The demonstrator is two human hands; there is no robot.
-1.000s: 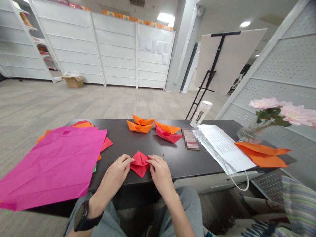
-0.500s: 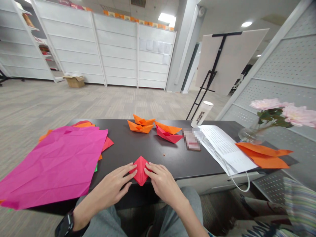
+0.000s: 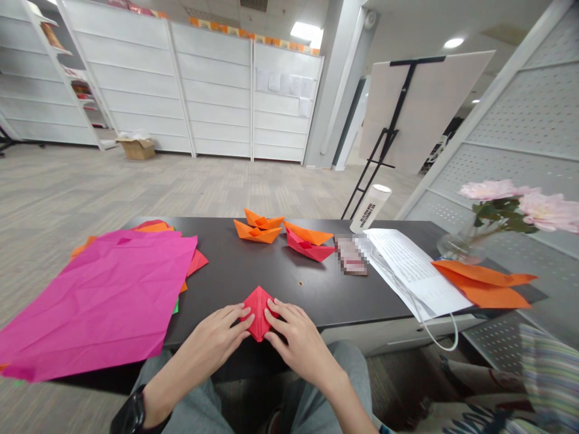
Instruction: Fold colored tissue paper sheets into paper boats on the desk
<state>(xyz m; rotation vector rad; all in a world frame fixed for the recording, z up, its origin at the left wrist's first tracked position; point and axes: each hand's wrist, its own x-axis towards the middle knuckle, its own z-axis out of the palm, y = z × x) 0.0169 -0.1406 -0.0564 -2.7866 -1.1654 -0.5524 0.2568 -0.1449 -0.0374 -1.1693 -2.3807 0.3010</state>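
Observation:
A small red folded paper point(image 3: 257, 303), diamond-shaped, lies on the black table point(image 3: 280, 271) near its front edge. My left hand point(image 3: 216, 339) presses on its left side with fingers stretched flat. My right hand point(image 3: 296, 342) presses on its right side the same way, fingertips on the paper. Both hands lie flat and grip nothing.
A large pink sheet point(image 3: 97, 295) over other coloured sheets covers the table's left. Orange paper boats point(image 3: 257, 228) and a red-and-orange boat point(image 3: 308, 242) sit at the back. Printed white paper point(image 3: 409, 268), orange paper point(image 3: 482, 283), a white cylinder point(image 3: 369, 208) and a vase of pink flowers point(image 3: 497, 208) are on the right.
The red paper went from a wider open shape to a narrow flattened diamond. Both hands moved inward and now press it flat.

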